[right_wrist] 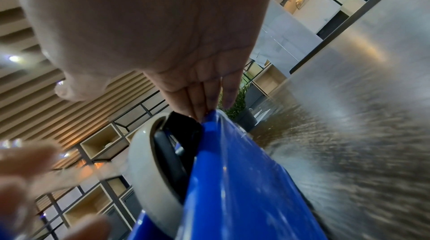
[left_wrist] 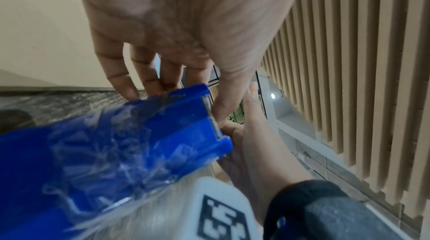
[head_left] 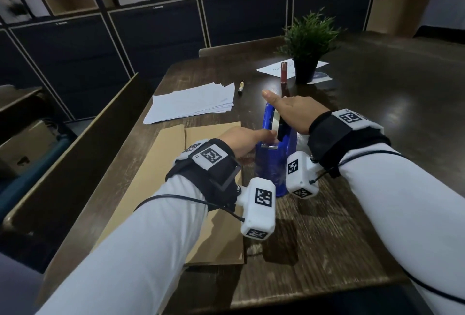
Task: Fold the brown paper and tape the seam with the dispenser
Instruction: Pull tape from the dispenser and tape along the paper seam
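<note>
The folded brown paper (head_left: pixel 161 164) lies flat on the dark table (head_left: pixel 377 138), partly under my left forearm. Just right of it stands the blue tape dispenser (head_left: pixel 269 164) (left_wrist: pixel 116 152) (right_wrist: pixel 244 188) with its pale tape roll (right_wrist: pixel 144 161). My right hand (head_left: pixel 292 111) (right_wrist: pixel 163 23) rests on top of the dispenser, fingers straight and together, thumb sticking out. My left hand (head_left: pixel 244 141) (left_wrist: pixel 186 23) reaches the cutter end; its thumb (left_wrist: pixel 223 97) touches the metal blade. The left fingertips are hidden behind the dispenser, and no tape between them shows.
A stack of white sheets (head_left: pixel 193 103) and a marker (head_left: pixel 241 87) lie beyond the brown paper. Farther back stand a potted plant (head_left: pixel 308 45) and a brown tube (head_left: pixel 284 72) on loose papers. A wooden panel (head_left: pixel 75 151) borders the table's left edge.
</note>
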The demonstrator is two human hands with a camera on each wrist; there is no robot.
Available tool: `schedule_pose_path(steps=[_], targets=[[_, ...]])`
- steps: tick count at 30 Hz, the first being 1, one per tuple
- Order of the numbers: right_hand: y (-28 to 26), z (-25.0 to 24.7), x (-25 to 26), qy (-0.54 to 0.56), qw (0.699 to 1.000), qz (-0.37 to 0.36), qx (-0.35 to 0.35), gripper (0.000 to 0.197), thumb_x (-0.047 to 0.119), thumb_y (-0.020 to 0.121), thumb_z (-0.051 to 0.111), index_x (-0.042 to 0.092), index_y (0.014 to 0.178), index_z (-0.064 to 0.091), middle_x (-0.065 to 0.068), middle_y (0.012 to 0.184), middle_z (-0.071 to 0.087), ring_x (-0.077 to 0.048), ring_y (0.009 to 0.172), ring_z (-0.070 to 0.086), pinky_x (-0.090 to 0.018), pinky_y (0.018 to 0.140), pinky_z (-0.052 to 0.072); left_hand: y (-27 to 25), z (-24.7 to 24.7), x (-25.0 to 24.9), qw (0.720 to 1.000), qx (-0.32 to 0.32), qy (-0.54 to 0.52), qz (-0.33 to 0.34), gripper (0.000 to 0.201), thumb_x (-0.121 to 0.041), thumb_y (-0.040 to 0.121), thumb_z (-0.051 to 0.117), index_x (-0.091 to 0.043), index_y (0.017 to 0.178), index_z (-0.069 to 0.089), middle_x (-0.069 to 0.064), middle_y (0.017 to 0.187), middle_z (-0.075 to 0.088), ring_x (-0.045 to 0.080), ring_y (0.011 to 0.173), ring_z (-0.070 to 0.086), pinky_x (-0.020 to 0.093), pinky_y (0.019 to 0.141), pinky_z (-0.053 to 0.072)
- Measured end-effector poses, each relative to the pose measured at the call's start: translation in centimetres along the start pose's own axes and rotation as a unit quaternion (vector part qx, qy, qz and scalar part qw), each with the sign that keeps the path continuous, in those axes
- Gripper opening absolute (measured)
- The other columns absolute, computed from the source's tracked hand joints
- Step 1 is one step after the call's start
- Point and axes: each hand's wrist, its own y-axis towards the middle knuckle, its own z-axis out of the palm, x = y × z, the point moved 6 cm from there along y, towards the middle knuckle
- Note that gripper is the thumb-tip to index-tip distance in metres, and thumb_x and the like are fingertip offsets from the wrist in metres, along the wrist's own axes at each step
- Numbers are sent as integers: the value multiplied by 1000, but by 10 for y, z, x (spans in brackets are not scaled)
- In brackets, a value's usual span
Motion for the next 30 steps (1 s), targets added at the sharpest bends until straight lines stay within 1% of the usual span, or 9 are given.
schedule_pose_path(steps=[3, 6, 10, 13, 16, 19, 23, 27, 30], targets=[[0, -1, 1, -7, 1000, -1, 7, 88, 69, 90, 7, 4, 105, 65, -17, 103, 61, -32, 97, 55, -37, 83, 37, 0, 2, -1, 1000, -13, -12, 6, 24, -32, 83, 68, -11, 93, 73, 11, 111, 71, 17, 83, 57, 32, 83, 48], [0, -1, 3, -17, 1000, -8, 13, 89, 69, 90, 6, 2, 96, 65, -15, 91, 59, -31, 92, 56, -35, 80, 37, -2, 3, -3, 1000, -6, -29, 9, 15, -29, 80, 69, -16, 85, 73, 12, 112, 71, 18, 87, 56, 33, 84, 44], [0, -4, 1, -17, 1000, 11, 22, 92, 68, 90, 5, 2, 109, 66, -20, 108, 63, -28, 88, 50, -35, 82, 37, -5, 1, -3, 999, 0, -50, 10, 22, -28, 83, 67, -10, 96, 71, 6, 97, 68, 15, 79, 55, 27, 74, 42], [2, -5, 0, -14, 999, 18, 27, 93, 70, 90, 5, 3, 108, 67, -19, 109, 64, -28, 90, 51, -35, 82, 38, -9, -5, -8, 996, 2, -83, 19, 16, -28, 85, 66, -14, 91, 70, -3, 85, 64, 13, 77, 53, 23, 67, 42], [3, -5, 0, -19, 999, 21, 29, 94, 71, 89, 5, 3, 108, 67, -19, 110, 64, -27, 90, 52, -34, 80, 38, -10, -8, -9, 996, 4, -84, 33, 23, -27, 85, 67, -9, 98, 71, -1, 87, 65, 15, 82, 56, 24, 68, 44], [4, -3, 0, -33, 999, 21, 31, 95, 70, 89, 3, 3, 115, 65, -20, 114, 63, -30, 99, 56, -34, 81, 37, -11, -8, -3, 996, 7, -84, 36, 30, -20, 82, 68, -3, 107, 69, 4, 92, 66, 16, 85, 58, 26, 74, 48], [7, -1, 0, -50, 998, 15, 29, 96, 70, 89, 3, 1, 109, 67, -20, 109, 65, -31, 96, 58, -33, 79, 39, -14, -10, 4, 995, 20, -96, 31, 4, -10, 81, 68, -11, 79, 72, 5, 89, 66, 14, 83, 55, 27, 78, 48], [8, -1, -1, -57, 998, 12, 23, 94, 72, 87, 4, 2, 96, 66, -17, 98, 64, -30, 91, 58, -33, 77, 40, -16, -6, 6, 993, 47, -92, 49, 21, -14, 85, 66, -17, 65, 72, -4, 75, 70, 8, 77, 57, 26, 82, 48], [9, -1, 0, -60, 998, 8, 21, 88, 72, 88, 4, 4, 83, 61, -16, 92, 62, -30, 88, 57, -34, 77, 40, -17, -5, 9, 992, 53, -97, 54, 20, -13, 86, 66, -15, 67, 73, -5, 71, 71, 5, 70, 57, 23, 80, 49]])
